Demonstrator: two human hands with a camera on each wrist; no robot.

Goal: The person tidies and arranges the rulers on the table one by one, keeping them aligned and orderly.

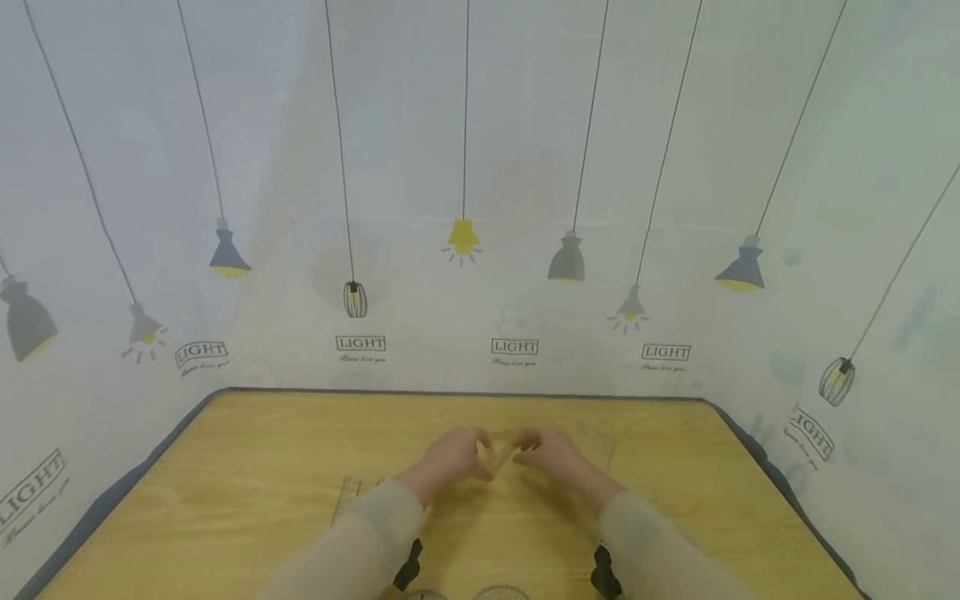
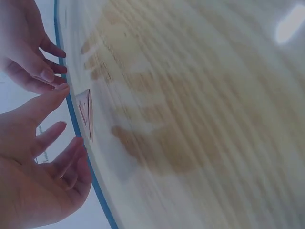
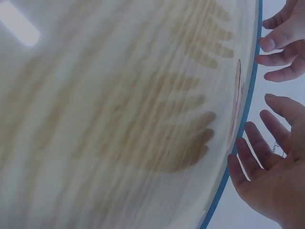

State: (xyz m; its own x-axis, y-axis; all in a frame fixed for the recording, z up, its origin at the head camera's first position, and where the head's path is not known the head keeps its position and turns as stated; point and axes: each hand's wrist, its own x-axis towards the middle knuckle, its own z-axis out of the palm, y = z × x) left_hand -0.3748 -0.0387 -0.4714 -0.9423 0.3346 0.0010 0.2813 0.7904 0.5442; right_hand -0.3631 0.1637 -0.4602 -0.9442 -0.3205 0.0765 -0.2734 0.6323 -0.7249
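Both hands hover close together over the table's far half in the head view. The left hand (image 1: pixel 457 454) has relaxed fingers, loosely bent in the left wrist view. Facing it, the right hand (image 1: pixel 551 457) spreads its fingers apart in the right wrist view. A small clear triangular piece (image 2: pixel 86 112) with reddish lines lies by the table's far edge, overlapping the gap between the hands in the head view. In the right wrist view the triangular piece (image 3: pixel 237 100) looks like a thin sliver beside the fingers. No fingertips visibly grip it.
On the wooden table (image 1: pixel 225 500), a clear ruler (image 1: pixel 347 497) lies left of the left forearm. A larger clear set square (image 1: pixel 600 442) is beyond the right wrist. Round clear pieces (image 1: pixel 502 593) show at the bottom edge. A lamp-printed wall covering (image 1: pixel 420 367) surrounds the table.
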